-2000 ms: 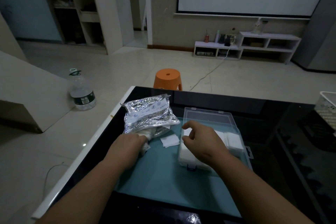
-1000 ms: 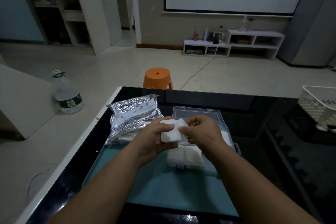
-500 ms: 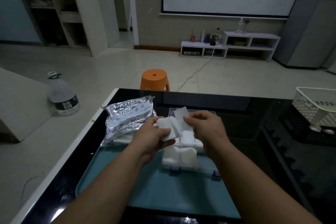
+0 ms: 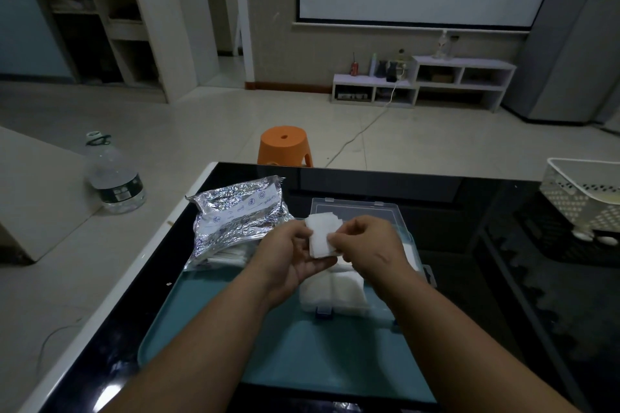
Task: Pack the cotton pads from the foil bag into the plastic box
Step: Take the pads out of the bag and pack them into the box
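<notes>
**Cotton pads held in both hands above the open box**

A small stack of white cotton pads (image 4: 321, 238) is gripped between both hands, just above the plastic box (image 4: 352, 211). The left hand (image 4: 292, 256) is cupped under the stack, fingers curled around its lower edge. The right hand (image 4: 367, 245) is pinched onto the stack's right side, thumb and fingertips closed on the pads. The clear box is seen lying open on the teal tray (image 4: 208, 329), its lid tipped back toward the far side, and more white pads (image 4: 332, 292) are already packed in its near compartments. The crumpled foil bag (image 4: 235, 218) is laid on the black table (image 4: 503, 278) just left of the box, its near end overlapping the tray. Beyond the table, an orange stool (image 4: 284, 144) and a water bottle (image 4: 112, 174) are seen on the floor.
</notes>
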`<state>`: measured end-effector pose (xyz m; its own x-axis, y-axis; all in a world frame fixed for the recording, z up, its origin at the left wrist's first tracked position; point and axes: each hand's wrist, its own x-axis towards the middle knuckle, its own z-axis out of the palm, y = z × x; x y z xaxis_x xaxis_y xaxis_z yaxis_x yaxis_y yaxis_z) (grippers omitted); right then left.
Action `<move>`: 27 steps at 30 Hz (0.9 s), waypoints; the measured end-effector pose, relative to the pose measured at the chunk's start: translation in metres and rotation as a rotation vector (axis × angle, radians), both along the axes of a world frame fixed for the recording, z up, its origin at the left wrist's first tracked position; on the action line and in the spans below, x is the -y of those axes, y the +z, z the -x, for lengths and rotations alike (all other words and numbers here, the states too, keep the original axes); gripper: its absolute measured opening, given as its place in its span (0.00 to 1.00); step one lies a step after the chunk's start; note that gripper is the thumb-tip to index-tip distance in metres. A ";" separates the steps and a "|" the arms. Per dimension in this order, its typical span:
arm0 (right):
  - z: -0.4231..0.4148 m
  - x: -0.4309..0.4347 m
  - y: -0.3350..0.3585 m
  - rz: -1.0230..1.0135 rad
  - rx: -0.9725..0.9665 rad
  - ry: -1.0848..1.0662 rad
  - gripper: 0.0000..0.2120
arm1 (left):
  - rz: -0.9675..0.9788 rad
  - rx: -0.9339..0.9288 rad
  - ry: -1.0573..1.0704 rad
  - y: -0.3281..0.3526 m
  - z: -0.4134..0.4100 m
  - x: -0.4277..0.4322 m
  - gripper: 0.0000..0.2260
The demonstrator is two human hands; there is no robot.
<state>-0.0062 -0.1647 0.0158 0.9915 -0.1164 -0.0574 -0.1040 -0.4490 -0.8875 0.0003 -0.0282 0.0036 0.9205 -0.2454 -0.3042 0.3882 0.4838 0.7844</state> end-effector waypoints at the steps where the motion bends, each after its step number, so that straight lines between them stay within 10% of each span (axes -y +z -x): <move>1: -0.001 0.000 0.000 0.002 0.001 0.005 0.04 | -0.015 0.016 -0.006 0.000 0.000 0.000 0.11; 27: 0.001 0.005 0.013 -0.242 -0.067 0.111 0.02 | -0.393 0.078 0.118 -0.006 -0.004 -0.003 0.06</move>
